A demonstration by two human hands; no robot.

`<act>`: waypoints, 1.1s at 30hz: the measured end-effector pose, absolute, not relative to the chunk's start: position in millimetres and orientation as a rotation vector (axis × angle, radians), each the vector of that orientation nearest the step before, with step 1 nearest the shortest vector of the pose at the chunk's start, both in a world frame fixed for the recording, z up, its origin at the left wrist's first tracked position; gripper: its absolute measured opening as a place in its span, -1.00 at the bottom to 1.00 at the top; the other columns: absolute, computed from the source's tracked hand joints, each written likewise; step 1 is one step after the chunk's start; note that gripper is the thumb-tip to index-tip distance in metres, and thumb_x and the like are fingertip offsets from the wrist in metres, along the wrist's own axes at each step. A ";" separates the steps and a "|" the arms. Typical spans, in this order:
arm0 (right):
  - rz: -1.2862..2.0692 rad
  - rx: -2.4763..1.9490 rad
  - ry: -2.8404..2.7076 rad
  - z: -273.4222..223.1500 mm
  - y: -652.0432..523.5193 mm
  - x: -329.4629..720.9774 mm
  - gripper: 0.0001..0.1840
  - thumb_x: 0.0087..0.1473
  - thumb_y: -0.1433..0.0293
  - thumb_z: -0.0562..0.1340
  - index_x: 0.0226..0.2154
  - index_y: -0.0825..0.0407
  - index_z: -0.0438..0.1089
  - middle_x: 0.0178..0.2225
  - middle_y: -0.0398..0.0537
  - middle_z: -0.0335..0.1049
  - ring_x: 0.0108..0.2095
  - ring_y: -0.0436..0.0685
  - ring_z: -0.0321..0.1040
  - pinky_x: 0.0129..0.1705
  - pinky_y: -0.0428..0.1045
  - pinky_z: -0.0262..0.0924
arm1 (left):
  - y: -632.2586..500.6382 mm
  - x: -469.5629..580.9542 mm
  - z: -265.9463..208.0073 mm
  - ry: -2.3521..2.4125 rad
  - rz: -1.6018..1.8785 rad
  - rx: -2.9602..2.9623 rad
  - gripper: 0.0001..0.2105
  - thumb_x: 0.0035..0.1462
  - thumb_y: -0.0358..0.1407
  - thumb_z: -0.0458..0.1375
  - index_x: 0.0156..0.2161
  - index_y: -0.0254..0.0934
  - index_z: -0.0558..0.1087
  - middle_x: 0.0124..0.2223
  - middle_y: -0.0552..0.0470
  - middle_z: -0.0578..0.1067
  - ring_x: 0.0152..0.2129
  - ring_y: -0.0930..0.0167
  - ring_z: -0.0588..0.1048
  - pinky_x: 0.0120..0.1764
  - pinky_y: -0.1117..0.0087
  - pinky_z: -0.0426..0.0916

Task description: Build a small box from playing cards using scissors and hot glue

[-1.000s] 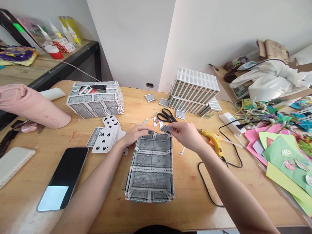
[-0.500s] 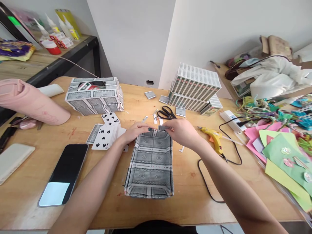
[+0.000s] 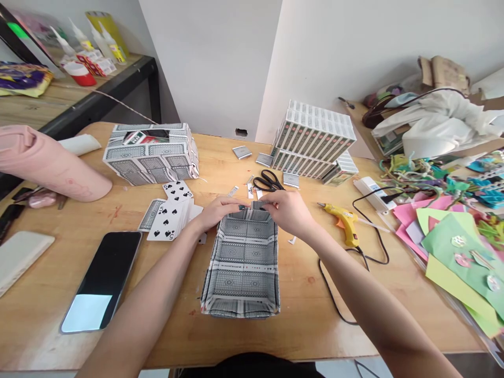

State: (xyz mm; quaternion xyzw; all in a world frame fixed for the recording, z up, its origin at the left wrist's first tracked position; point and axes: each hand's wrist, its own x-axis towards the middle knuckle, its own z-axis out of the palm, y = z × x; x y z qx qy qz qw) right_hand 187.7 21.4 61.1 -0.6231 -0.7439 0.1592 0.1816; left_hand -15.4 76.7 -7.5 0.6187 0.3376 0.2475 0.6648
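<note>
An open box made of grey-backed playing cards lies on the table in front of me. At its far edge, my left hand pinches the rim near the left corner. My right hand is closed on a small folded card piece held against the same far rim. Just beyond my right hand lie black-handled scissors and small white card scraps. To the left of my left hand is a loose pile of playing cards, a five of spades on top.
Back left stands a finished-looking card box; back right, stacked card packs. A yellow glue gun with its cord lies right. A phone and a pink roll are left. Coloured paper covers the right edge.
My right hand has shifted slightly left along the far rim with the small card piece. My left hand stays at the rim. The whole view has moved very slightly.
</note>
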 end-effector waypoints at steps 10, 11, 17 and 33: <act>0.592 -1.726 -1.679 43.4 17.6 191.5 -0.77 0.00 0.41 0.18 -0.33 -0.02 0.57 -0.36 -0.09 0.57 -0.38 0.12 0.45 -0.27 -0.02 0.29 | 77.1 -16.4 -8.8 0.753 0.563 1.395 -0.74 0.00 -0.23 0.14 -0.26 -0.30 0.60 -0.18 -0.02 0.61 -0.17 0.25 0.51 -0.01 0.25 0.32; 0.613 -1.734 -1.597 40.3 19.0 195.7 -0.74 0.03 0.37 0.17 -0.28 0.01 0.56 -0.35 -0.07 0.57 -0.38 0.12 0.46 -0.28 -0.02 0.30 | 77.0 -16.7 -8.4 0.746 0.562 1.397 -0.74 0.01 -0.23 0.14 -0.26 -0.30 0.60 -0.18 -0.02 0.61 -0.18 0.25 0.52 -0.02 0.25 0.32; 0.644 -1.939 -1.499 15.6 22.6 227.1 -0.62 0.08 0.28 0.08 -0.17 0.06 0.51 -0.39 -0.03 0.55 -0.49 0.08 0.43 -0.42 -0.04 0.28 | 79.7 -19.1 -9.5 0.695 0.572 1.425 -0.76 -0.01 -0.25 0.16 -0.27 -0.29 0.61 -0.14 -0.04 0.60 -0.15 0.26 0.51 -0.02 0.30 0.33; 0.394 -2.025 -2.001 22.4 78.3 200.5 -0.75 0.10 0.43 0.12 -0.32 -0.01 0.54 -0.20 0.00 0.49 -0.16 0.13 0.38 -0.22 -0.07 0.16 | 81.2 -22.2 -12.4 0.612 0.603 1.317 -0.69 0.06 -0.14 0.14 -0.32 -0.35 0.62 -0.16 -0.12 0.60 -0.20 0.25 0.52 -0.09 0.33 0.34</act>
